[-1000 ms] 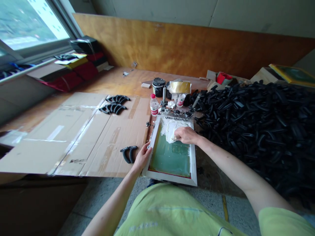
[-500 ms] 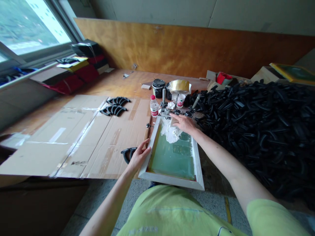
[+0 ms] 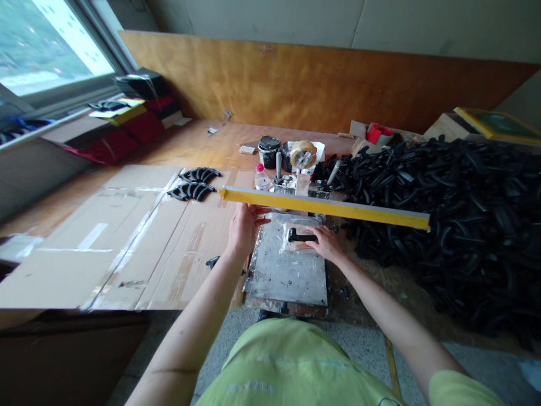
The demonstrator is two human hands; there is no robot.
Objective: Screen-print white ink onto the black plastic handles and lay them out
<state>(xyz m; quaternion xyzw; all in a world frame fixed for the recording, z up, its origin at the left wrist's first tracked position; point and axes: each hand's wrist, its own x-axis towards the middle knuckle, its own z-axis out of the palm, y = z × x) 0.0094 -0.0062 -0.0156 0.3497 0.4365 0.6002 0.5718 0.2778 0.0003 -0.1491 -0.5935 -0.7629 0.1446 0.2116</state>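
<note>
Clearly, the black part [image 3: 299, 237] lies on the metal plate [image 3: 289, 279], toward its far end, just below the frame [image 3: 325, 207], which shows edge-on as a long yellow bar. The right hand [image 3: 327, 242] is at the part's right end, fingers to either side of it; whether they clamp it I cannot tell. The left hand [image 3: 245, 226] is right by the frame's left end, fingers bent, any grip unclear. Doing this well probably means touching only the part's ends, moving it squarely, and holding the frame high while fingers are beneath. Room looks best leftward, where cardboard [image 3: 127, 211] spreads over the surface [image 3: 203, 135]; the pile [image 3: 443, 208] crowds the right, the bottle [image 3: 261, 179] stands behind the frame, and the plate's near edge faces the shirt [image 3: 291, 361].
</note>
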